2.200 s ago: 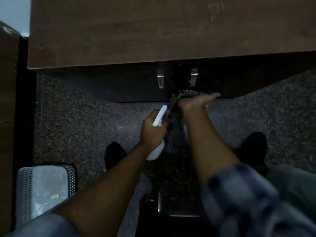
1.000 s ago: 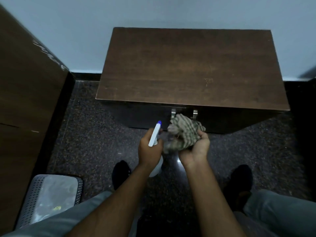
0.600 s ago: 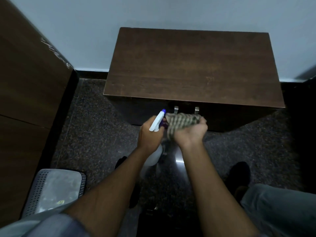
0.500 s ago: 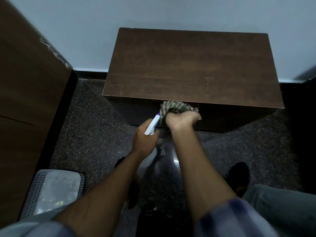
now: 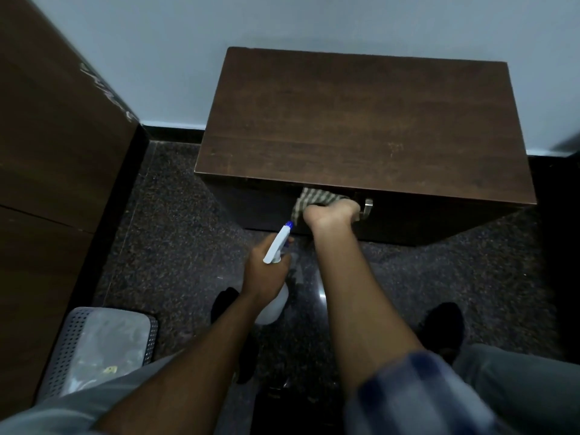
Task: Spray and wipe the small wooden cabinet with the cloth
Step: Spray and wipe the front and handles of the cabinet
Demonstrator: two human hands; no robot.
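The small dark wooden cabinet (image 5: pixel 361 120) stands against the pale wall, seen from above. My right hand (image 5: pixel 332 213) presses a checked cloth (image 5: pixel 309 199) against the top of the cabinet's dark front, just under the top edge and left of a metal handle (image 5: pixel 367 206). My left hand (image 5: pixel 265 273) is lower, in front of the cabinet, shut on a white spray bottle (image 5: pixel 277 246) whose blue nozzle tip points up toward the cabinet front. The bottle's body shows below my fist.
A tall brown wooden panel (image 5: pixel 53 152) runs along the left. A perforated grey bin (image 5: pixel 103 343) with a plastic liner stands at the lower left. The floor (image 5: pixel 175 252) is dark and speckled. My dark shoes (image 5: pixel 445 321) and grey trousers show at the bottom.
My head rose, so the whole cabinet top came into view. My right hand lifted the cloth from low on the front up to just under the top edge; the left hand stayed with the bottle.
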